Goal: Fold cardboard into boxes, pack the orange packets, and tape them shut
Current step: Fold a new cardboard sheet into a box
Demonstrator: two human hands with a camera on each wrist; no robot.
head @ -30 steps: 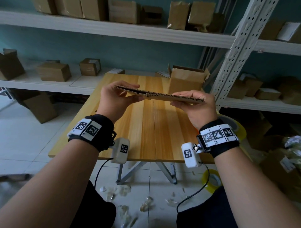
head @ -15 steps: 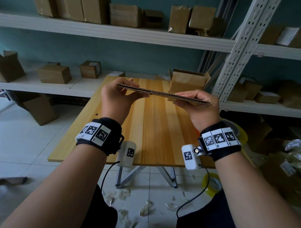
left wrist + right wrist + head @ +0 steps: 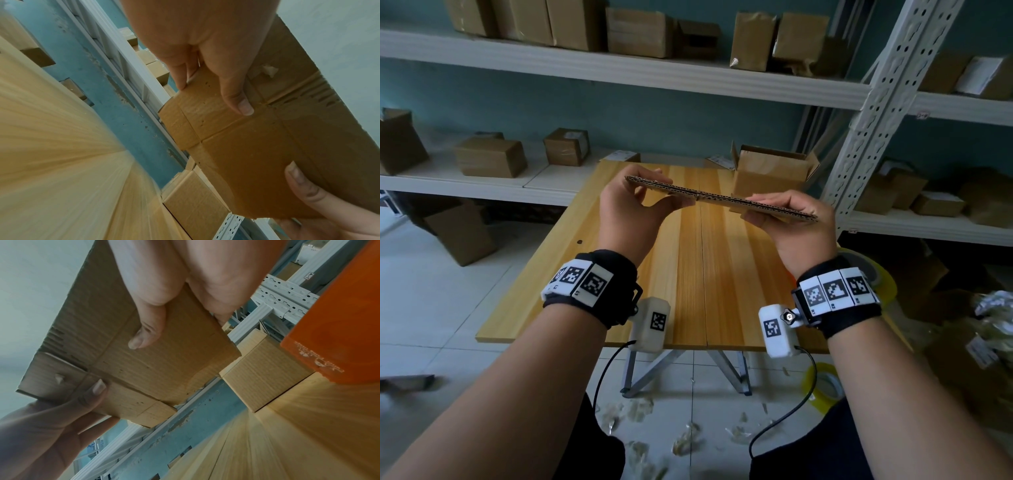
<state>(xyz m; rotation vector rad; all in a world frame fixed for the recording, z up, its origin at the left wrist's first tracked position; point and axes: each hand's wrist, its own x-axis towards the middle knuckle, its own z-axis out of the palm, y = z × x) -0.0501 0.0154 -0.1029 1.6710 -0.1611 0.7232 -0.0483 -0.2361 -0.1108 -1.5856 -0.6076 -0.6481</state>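
A flattened brown cardboard blank hangs level above the wooden table, seen edge-on. My left hand pinches its left end, thumb underneath and fingers on top. My right hand pinches the right end the same way. From below, the left wrist view shows the cardboard with its creases and my thumb pressed on it. In the right wrist view the cardboard carries my right thumb. An orange packet stands at the right of that view. An open-topped box sits at the table's far right.
White metal shelving with several cardboard boxes runs behind and to the right of the table. A slanted perforated upright rises at the right. Tape rolls lie on the floor and by my right wrist. Paper scraps litter the floor.
Both hands have carried the cardboard a little farther from me and slightly higher, keeping it flat. The grip on both ends is the same.
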